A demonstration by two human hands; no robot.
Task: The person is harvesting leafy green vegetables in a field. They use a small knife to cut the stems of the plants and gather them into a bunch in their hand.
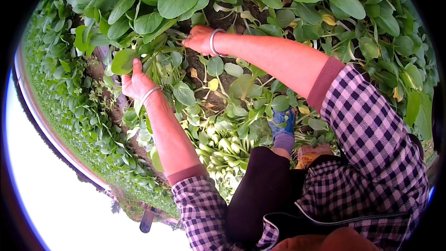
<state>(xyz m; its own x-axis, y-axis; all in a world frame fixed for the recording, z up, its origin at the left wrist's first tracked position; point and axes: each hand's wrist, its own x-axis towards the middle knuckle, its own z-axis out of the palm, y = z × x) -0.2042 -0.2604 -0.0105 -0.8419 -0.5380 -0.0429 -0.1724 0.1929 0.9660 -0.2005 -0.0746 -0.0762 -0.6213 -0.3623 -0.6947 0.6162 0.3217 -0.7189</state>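
Broad-leaved green vegetable plants [179, 1], like bok choy, grow in front of me. My left hand [134, 80] is closed on a green leaf [124, 61], with the thumb on top of it. My right hand [198, 40] reaches in low among the stems, its fingers curled around what looks like a thin metal tool [177, 33], mostly hidden by leaves. A ring-shaped bangle circles each wrist. Between my arms lies a pile of pulled greens [223, 150] with pale stalks turned towards me.
My blue shoe [283, 122] stands among leaves and some yellowed ones. Bare soil [195, 66] shows between plants. More rows of greens [80, 111] run along the left, past a narrow soil furrow [139, 153]. An orange-yellow item [308, 158] lies beside my leg.
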